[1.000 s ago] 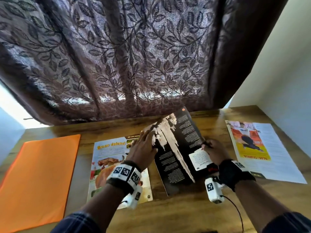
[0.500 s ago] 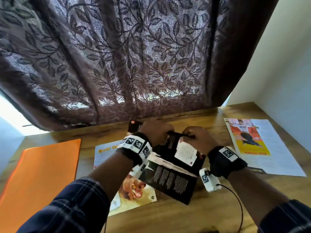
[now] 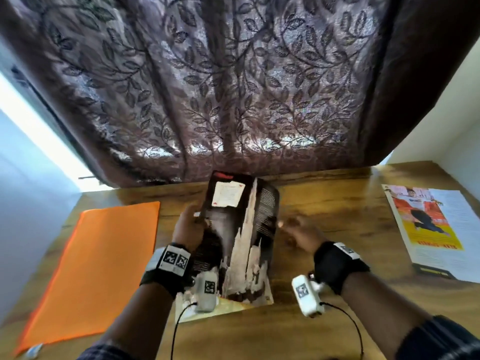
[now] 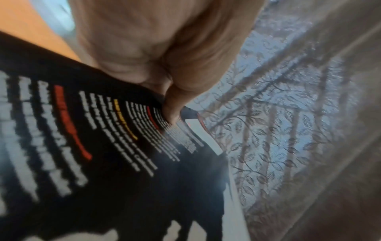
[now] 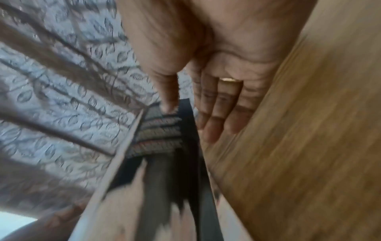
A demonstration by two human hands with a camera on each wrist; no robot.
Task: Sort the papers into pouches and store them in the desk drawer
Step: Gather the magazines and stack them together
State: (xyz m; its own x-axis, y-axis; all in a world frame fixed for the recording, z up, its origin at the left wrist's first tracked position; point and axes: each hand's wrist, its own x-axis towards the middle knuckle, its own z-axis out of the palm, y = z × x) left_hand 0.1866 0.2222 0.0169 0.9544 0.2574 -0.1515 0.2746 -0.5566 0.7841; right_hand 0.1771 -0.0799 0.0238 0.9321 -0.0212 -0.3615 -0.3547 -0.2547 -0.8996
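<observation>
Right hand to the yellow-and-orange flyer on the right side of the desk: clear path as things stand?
Probably yes. The right hand is open, holding nothing, just right of the black magazine that the left hand grips. Only bare desk lies between it and the flyer, which lies flat and uncovered.

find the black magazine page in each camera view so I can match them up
Head: black page at centre, its left edge gripped by the left hand.
Left wrist: lower left, under the thumb.
Right wrist: bottom centre, beside the right hand.
Shared landmark: leaf-patterned curtain.
</observation>
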